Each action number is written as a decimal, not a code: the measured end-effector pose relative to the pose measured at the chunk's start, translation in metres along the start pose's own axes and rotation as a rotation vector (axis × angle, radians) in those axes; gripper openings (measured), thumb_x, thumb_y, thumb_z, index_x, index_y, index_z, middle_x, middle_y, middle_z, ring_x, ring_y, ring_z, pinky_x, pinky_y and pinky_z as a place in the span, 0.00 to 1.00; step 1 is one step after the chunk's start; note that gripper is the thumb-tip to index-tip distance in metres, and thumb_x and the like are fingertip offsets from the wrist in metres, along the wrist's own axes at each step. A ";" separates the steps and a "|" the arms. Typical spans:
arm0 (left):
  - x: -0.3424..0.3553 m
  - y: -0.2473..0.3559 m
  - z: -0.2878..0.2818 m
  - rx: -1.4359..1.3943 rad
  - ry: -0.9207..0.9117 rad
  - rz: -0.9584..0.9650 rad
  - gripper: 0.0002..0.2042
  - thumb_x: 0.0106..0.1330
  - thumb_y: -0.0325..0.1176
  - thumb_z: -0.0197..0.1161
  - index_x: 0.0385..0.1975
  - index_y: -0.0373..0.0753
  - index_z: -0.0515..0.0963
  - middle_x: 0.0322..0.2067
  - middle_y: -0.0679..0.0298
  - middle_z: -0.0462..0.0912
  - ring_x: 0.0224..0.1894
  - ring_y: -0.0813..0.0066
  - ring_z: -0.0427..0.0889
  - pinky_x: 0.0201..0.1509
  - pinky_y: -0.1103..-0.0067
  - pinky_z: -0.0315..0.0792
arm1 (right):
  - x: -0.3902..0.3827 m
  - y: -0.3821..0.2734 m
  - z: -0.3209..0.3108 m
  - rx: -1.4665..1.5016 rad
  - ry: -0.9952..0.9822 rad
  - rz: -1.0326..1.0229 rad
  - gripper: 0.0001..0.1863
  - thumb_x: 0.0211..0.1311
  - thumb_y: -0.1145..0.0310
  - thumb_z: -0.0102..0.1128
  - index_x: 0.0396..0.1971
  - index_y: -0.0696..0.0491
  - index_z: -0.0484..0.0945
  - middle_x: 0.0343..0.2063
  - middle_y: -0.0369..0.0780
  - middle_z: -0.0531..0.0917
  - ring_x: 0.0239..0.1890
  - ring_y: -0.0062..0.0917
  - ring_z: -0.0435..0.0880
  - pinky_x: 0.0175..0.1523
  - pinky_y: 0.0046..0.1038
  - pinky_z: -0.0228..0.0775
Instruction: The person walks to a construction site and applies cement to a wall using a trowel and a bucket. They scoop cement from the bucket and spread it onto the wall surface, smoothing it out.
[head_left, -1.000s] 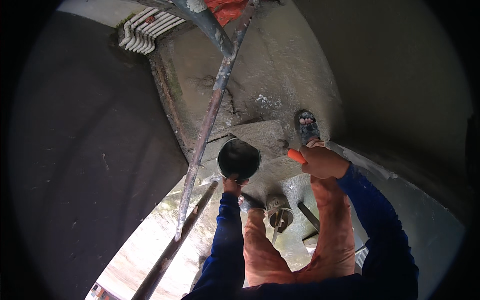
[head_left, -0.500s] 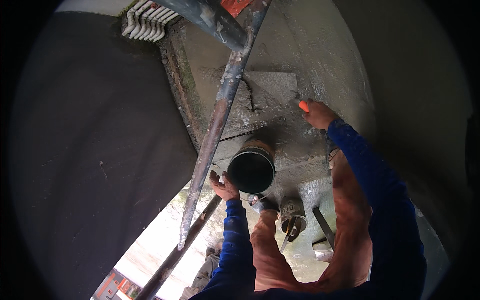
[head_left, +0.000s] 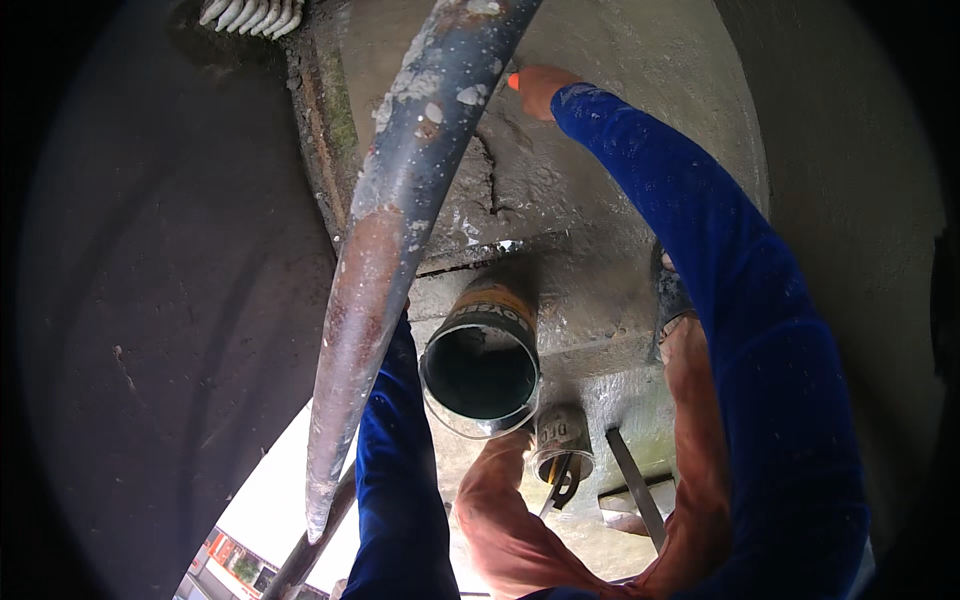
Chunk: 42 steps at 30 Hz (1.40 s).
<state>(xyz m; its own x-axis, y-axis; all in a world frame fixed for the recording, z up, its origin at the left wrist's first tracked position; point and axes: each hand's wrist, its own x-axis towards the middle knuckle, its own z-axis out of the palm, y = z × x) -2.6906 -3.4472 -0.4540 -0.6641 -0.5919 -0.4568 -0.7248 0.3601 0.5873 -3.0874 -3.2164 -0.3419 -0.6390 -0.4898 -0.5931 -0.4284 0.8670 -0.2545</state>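
Note:
My right hand (head_left: 541, 88) is stretched out to the grey plastered wall (head_left: 600, 170) at the top and is closed around an orange-handled tool (head_left: 513, 80), whose tip touches the wet surface. A rusty, paint-flecked pole (head_left: 385, 250) slants across the middle. My left sleeve (head_left: 395, 450) runs up behind this pole, and my left hand is hidden there. Just right of the pole sits an open dark paint can (head_left: 482, 368) with a wire handle, its mouth facing me. I cannot tell what holds it.
A smaller tin (head_left: 560, 440) with a tool stuck in it stands on the concrete ledge (head_left: 590, 330) below the can. My sandalled foot (head_left: 672, 298) rests on the ledge. A flat metal strip (head_left: 632, 478) lies lower down. White ribbed pieces (head_left: 250, 12) are at the top left.
My right hand has travelled up the wall away from me. The pole and the dark can now appear much larger and closer. My left hand has slipped behind the pole.

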 end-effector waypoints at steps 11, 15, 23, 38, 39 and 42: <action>0.014 -0.014 0.076 -0.598 0.004 -0.241 0.25 0.49 0.24 0.62 0.48 0.28 0.62 0.37 0.51 0.72 0.37 0.63 0.76 0.36 0.71 0.75 | -0.018 0.061 0.086 -0.112 0.041 -0.165 0.16 0.51 0.72 0.55 0.43 0.57 0.73 0.39 0.47 0.78 0.42 0.36 0.78 0.46 0.34 0.71; -0.009 0.017 0.048 -0.173 0.069 0.061 0.27 0.48 0.25 0.65 0.49 0.28 0.64 0.35 0.52 0.72 0.36 0.58 0.77 0.36 0.66 0.75 | -0.089 0.032 0.059 -0.187 -0.095 -0.116 0.16 0.49 0.72 0.56 0.41 0.56 0.73 0.36 0.47 0.79 0.40 0.37 0.79 0.45 0.34 0.72; 0.003 -0.007 0.040 -0.273 -0.118 -0.100 0.31 0.49 0.24 0.63 0.54 0.30 0.58 0.43 0.49 0.69 0.37 0.57 0.78 0.37 0.67 0.75 | -0.124 0.054 0.001 -0.445 0.279 -0.337 0.12 0.50 0.74 0.51 0.37 0.55 0.73 0.32 0.44 0.80 0.35 0.36 0.80 0.41 0.34 0.70; -0.022 0.060 0.037 -1.129 0.156 -0.416 0.18 0.61 0.34 0.46 0.48 0.32 0.60 0.43 0.44 0.65 0.40 0.48 0.72 0.42 0.59 0.71 | 0.056 -0.095 -0.005 -0.429 0.323 -0.399 0.11 0.54 0.72 0.48 0.37 0.53 0.75 0.33 0.43 0.81 0.37 0.36 0.80 0.42 0.34 0.71; -0.024 0.057 0.034 -1.141 0.171 -0.417 0.17 0.61 0.34 0.46 0.47 0.32 0.60 0.43 0.45 0.65 0.40 0.48 0.72 0.43 0.58 0.71 | 0.053 -0.096 0.000 -0.411 0.297 -0.430 0.11 0.53 0.72 0.49 0.37 0.54 0.75 0.33 0.44 0.80 0.38 0.37 0.79 0.43 0.34 0.71; -0.025 0.067 0.033 -1.405 0.234 -0.589 0.16 0.60 0.34 0.47 0.44 0.33 0.61 0.42 0.48 0.66 0.39 0.49 0.72 0.44 0.58 0.71 | 0.047 -0.078 -0.011 -0.516 0.090 -0.518 0.12 0.52 0.73 0.50 0.38 0.55 0.74 0.34 0.46 0.79 0.38 0.38 0.79 0.44 0.35 0.70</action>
<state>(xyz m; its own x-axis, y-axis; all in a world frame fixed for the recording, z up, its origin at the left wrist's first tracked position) -2.7280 -3.3843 -0.4255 -0.2148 -0.5463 -0.8096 -0.0246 -0.8257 0.5636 -3.0913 -3.3077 -0.3417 -0.3136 -0.8497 -0.4239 -0.9215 0.3801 -0.0800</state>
